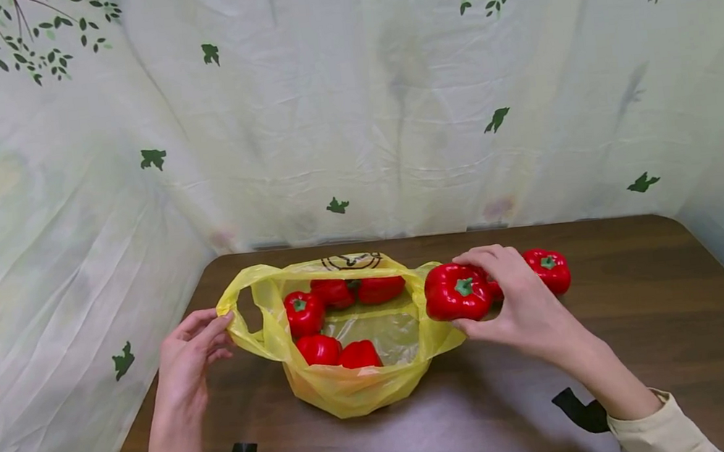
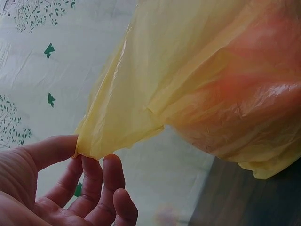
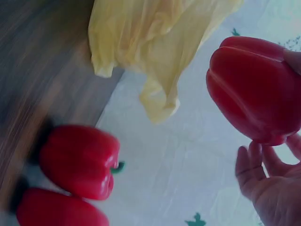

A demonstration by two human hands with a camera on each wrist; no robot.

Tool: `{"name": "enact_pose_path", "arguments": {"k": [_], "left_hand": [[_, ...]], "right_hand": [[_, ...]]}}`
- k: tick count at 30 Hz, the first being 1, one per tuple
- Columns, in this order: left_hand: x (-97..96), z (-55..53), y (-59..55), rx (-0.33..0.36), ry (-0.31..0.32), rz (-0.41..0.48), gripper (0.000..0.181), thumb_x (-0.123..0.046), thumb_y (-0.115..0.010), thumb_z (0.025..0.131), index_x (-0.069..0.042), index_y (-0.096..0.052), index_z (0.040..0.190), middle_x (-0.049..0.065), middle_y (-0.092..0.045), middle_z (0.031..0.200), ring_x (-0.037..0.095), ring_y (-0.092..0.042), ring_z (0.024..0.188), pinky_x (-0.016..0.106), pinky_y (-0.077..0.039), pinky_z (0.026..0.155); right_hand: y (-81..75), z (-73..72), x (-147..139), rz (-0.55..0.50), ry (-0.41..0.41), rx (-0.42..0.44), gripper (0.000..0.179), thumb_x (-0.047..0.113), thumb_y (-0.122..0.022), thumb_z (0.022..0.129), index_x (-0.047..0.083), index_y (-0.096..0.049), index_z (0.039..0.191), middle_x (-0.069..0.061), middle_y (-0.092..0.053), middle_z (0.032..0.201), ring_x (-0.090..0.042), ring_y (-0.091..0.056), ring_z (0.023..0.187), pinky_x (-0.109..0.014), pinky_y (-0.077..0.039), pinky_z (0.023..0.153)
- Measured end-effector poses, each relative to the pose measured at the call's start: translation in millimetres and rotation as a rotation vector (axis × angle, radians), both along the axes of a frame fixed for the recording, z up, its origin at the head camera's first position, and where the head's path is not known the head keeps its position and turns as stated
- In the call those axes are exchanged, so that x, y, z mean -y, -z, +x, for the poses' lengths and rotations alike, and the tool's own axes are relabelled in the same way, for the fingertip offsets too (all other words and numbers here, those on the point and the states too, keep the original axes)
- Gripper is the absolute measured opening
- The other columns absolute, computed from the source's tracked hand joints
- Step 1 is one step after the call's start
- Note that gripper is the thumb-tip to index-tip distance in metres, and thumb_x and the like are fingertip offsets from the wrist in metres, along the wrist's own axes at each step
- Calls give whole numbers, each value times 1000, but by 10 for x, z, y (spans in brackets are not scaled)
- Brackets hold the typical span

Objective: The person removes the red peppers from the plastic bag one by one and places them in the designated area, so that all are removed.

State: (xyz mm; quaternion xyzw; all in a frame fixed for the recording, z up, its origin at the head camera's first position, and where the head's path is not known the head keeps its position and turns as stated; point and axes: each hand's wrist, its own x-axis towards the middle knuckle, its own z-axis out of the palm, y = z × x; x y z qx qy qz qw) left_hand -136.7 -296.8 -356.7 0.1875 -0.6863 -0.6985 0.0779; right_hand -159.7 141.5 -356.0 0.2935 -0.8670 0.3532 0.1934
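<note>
A yellow plastic bag [image 1: 352, 394] stands with its mouth spread on the table, several red bell peppers [image 1: 305, 313] inside it. At its left handle my left hand [image 1: 186, 356] pinches the plastic between thumb and fingers; the left wrist view shows the pinched bag edge [image 2: 108, 127] close up. My right hand [image 1: 527, 305] grips a red bell pepper [image 1: 457, 291] by its sides, raised beside the bag's right rim with its green stem toward the head camera. The right wrist view shows that same bell pepper [image 3: 258, 89] between thumb and fingertips.
Right of the bag, behind my right hand, another red bell pepper [image 1: 548, 270] lies on the brown wooden table [image 1: 658, 314]. The right wrist view shows two bell peppers [image 3: 80, 160] side by side there. A pale curtain [image 1: 351, 110] with leaf and bird prints hangs around the table.
</note>
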Motion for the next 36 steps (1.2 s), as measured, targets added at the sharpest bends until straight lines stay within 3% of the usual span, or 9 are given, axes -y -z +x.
{"name": "enact_pose_path", "arguments": {"k": [6,13,17,20,22,25,36], "left_hand": [[8,5,0,9,-1,-5,20,-29,-79,85,-15,-68,96,-4,-69,83,14,-64,67,25,-54,62],[6,-4,4,16,-1,-8,21,-29,-79,85,-15,-69,96,-4,-69,83,14,-64,68,25,-54,63],[3,-10,8,6,7,-9,20,-29,-79,85,-15,-69,96,-4,-69,83,14,-64,67,25,-54,63],[0,-13,11,5,5,-8,19,-28,-78,86,-15,-69,96,-4,-69,82,14,-64,67,25,-54,62],[-1,-15,12,5,2,-8,18,-27,-78,86,-15,-69,95,-4,-69,82,14,-64,67,25,-54,62],[-3,-19,12,6,-3,-9,19,-27,-79,85,-15,-69,95,-4,-69,82,14,-64,67,25,-54,62],[5,-19,25,24,-1,-4,18,-29,-79,85,-16,-71,95,-4,-70,82,14,-64,68,26,-54,63]], "right_hand": [[-35,34,-207,-11,46,48,75,17,-93,61,22,-58,126,5,-52,124,-15,-50,111,-42,-56,75],[-93,27,-473,16,77,20,76,14,-94,60,19,-60,127,0,-51,121,-20,-52,108,-44,-57,72],[-113,33,-619,11,121,32,77,12,-94,61,18,-58,129,2,-51,122,-17,-52,108,-27,-55,76],[-126,51,-716,-36,158,93,80,12,-93,63,13,-51,132,0,-52,123,-19,-53,109,-10,-47,78],[-139,71,-779,-71,185,140,81,14,-93,65,10,-47,132,-4,-53,123,-22,-53,109,-4,-43,78],[-163,95,-876,-106,218,193,79,17,-92,68,10,-46,132,-5,-54,122,-21,-53,109,-3,-43,77],[-178,83,-1304,-91,266,249,75,18,-88,75,23,-50,139,5,-52,126,0,-52,104,-8,-48,73]]}}
